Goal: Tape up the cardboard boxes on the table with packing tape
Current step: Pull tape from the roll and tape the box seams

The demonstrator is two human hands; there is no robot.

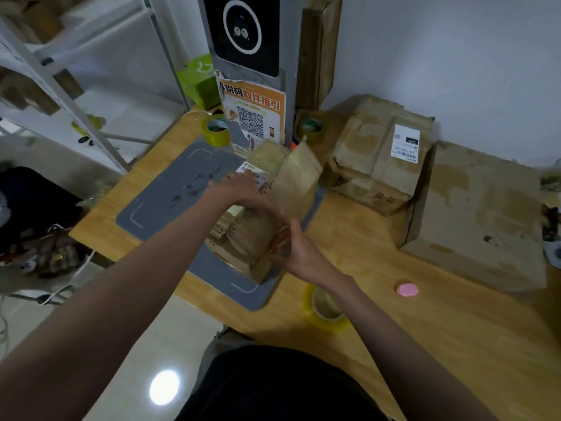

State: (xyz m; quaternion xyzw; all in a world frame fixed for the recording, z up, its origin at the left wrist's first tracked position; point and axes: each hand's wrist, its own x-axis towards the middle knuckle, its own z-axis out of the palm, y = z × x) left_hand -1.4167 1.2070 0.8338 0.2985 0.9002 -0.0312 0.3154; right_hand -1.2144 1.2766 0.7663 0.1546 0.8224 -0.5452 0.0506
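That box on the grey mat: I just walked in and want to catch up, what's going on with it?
A person is working on a worn cardboard box lying on the grey mat. Their left hand rests on its top near the label; their right hand holds its near end. A yellow tape roll sits on the table, untouched.

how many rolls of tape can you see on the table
3. One yellow roll stands at the back by the QR poster, a green-cored roll sits right of the post, and one yellow roll lies at the near edge under the right forearm. Others may be hidden.
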